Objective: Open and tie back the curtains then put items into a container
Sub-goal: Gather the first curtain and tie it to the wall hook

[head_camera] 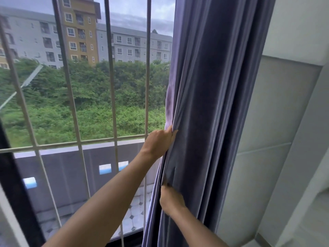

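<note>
While the right hand [171, 200] grips the curtain [210, 104] edge low, the left hand [159, 141] pinches the same edge higher; the curtain hangs bunched right of the barred window [110, 72], apartment blocks [80, 36] beyond.

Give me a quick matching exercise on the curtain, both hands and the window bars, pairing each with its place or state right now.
Things:
1. curtain
2. left hand
3. right hand
4. window bars

States:
A. grips the curtain's edge, lower down
B. pale metal, in front of the glass
C. purple, bunched against the wall
D. grips the curtain's edge, higher up

Pairs: 1-C, 2-D, 3-A, 4-B
</note>
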`<state>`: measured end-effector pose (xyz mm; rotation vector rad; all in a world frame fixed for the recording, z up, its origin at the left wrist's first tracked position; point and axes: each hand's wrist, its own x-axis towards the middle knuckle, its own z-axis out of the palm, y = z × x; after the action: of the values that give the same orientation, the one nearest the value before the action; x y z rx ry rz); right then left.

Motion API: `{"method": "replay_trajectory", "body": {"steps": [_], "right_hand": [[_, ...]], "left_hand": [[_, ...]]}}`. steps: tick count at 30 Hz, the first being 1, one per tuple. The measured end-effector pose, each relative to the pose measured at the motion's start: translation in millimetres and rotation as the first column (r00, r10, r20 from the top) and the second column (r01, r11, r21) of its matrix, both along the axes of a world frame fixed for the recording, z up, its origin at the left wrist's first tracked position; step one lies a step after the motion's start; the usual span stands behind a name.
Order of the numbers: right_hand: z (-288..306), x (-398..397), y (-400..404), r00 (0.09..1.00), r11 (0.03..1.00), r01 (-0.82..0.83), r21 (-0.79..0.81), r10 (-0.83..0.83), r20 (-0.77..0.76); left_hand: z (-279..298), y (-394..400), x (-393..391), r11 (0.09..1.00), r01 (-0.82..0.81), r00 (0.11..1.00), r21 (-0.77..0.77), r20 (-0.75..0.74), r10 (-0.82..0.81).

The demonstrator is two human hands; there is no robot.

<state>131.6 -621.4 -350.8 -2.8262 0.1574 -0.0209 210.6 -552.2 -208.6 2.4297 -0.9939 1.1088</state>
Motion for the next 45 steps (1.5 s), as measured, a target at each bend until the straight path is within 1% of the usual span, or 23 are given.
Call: {"method": "replay_trajectory", "body": {"steps": [1,2,3,4,5,6,7,8,9,10,11,12,13,15,18,20,22,26,29,31,37,42,45], "right_hand": [[10.0,-0.9,-3.9,0.998,0.999,-0.026,0.043,0.028,-0.047],[20.3,-0.9,-10.4,0.998,0.996,-0.042,0.083,0.045,-0.034],[33.1,-1.4,-18.1,0.998,0.993,-0.049,0.107,0.044,0.047],[47.3,-0.7,-27.3,0.978,0.994,-0.045,0.103,0.022,0.209],[63.4,1.7,-37.3,0.909,0.996,-0.030,0.081,-0.007,0.417],[81.0,5.5,-49.8,0.798,0.997,-0.012,0.070,-0.033,0.602],[104.2,6.7,-61.2,0.642,0.997,0.011,0.075,-0.065,0.764],[129.5,9.8,-74.0,0.466,0.995,0.038,0.092,-0.099,0.879],[156.3,11.6,-85.6,0.320,0.991,0.066,0.119,-0.134,0.938],[182.6,11.5,-95.5,0.224,0.985,0.083,0.153,-0.168,0.960],[205.1,11.3,-103.8,0.173,0.976,0.090,0.199,-0.212,0.962],[220.7,14.0,-112.5,0.172,0.965,0.087,0.246,-0.258,0.951],[231.4,17.0,-119.9,0.213,0.953,0.075,0.294,-0.304,0.929],[237.5,22.0,-129.9,0.337,0.927,0.033,0.374,-0.362,0.869],[227.3,25.4,-135.6,0.480,0.906,-0.002,0.424,-0.371,0.795],[211.7,24.8,-133.8,0.564,0.896,0.019,0.443,-0.376,0.735],[188.0,25.3,-130.7,0.628,0.915,0.071,0.397,-0.350,0.695],[119.9,26.7,-114.9,0.763,0.967,0.037,0.251,-0.189,0.618],[75.1,18.9,-92.5,0.811,0.966,0.093,0.240,-0.213,0.545],[55.8,12.7,-77.2,0.841,0.967,0.078,0.241,-0.194,0.506],[36.6,3.7,-40.1,0.860,0.980,0.057,0.190,-0.145,0.490],[17.3,-5.7,-24.1,0.935,0.982,0.096,0.165,-0.146,0.324],[3.5,-11.1,-17.6,0.946,0.985,0.090,0.145,-0.131,0.298]], "left_hand": [[0.5,1.0,1.8,1.000,-0.009,0.999,-0.022,-0.035,0.008],[0.6,2.1,3.9,0.999,-0.022,0.998,-0.042,-0.068,0.019],[0.3,2.9,6.0,0.998,-0.038,0.995,-0.058,-0.093,0.032],[-0.1,4.0,7.3,0.996,-0.050,0.992,-0.073,-0.116,0.041],[-0.2,5.1,8.6,0.995,-0.063,0.989,-0.079,-0.136,0.051],[-0.5,6.2,9.9,0.994,-0.068,0.987,-0.081,-0.149,0.056],[-0.9,7.1,10.9,0.995,-0.070,0.986,-0.077,-0.159,0.057],[-0.8,7.7,11.4,0.995,-0.065,0.984,-0.071,-0.169,0.053],[-0.5,8.1,12.0,0.996,-0.064,0.982,-0.061,-0.181,0.052],[0.1,8.4,12.3,0.997,-0.064,0.980,-0.052,-0.189,0.053],[0.7,8.1,12.5,0.997,-0.068,0.979,-0.046,-0.193,0.058],[1.0,7.8,12.3,0.997,-0.068,0.979,-0.047,-0.194,0.057],[1.1,7.2,11.9,0.997,-0.067,0.979,-0.046,-0.194,0.057],[1.0,6.3,10.8,0.997,-0.066,0.979,-0.042,-0.198,0.057],[0.4,6.9,9.8,0.997,-0.067,0.977,-0.042,-0.206,0.057],[0.5,7.6,9.5,0.997,-0.065,0.976,-0.039,-0.213,0.055],[0.6,7.5,9.1,0.997,-0.056,0.972,-0.051,-0.230,0.043],[-0.3,4.7,7.3,0.995,-0.027,0.970,-0.095,-0.242,0.004],[-0.9,3.9,4.4,0.994,-0.007,0.972,-0.109,-0.236,-0.019],[-2.1,3.1,3.8,0.989,0.014,0.967,-0.148,-0.250,-0.051],[-6.9,-3.9,1.0,0.971,0.041,0.949,-0.233,-0.296,-0.112],[-9.4,-8.4,-7.8,0.949,0.066,0.927,-0.307,-0.333,-0.172],[-7.7,-10.6,-15.2,0.940,0.082,0.909,-0.331,-0.362,-0.206]]}}
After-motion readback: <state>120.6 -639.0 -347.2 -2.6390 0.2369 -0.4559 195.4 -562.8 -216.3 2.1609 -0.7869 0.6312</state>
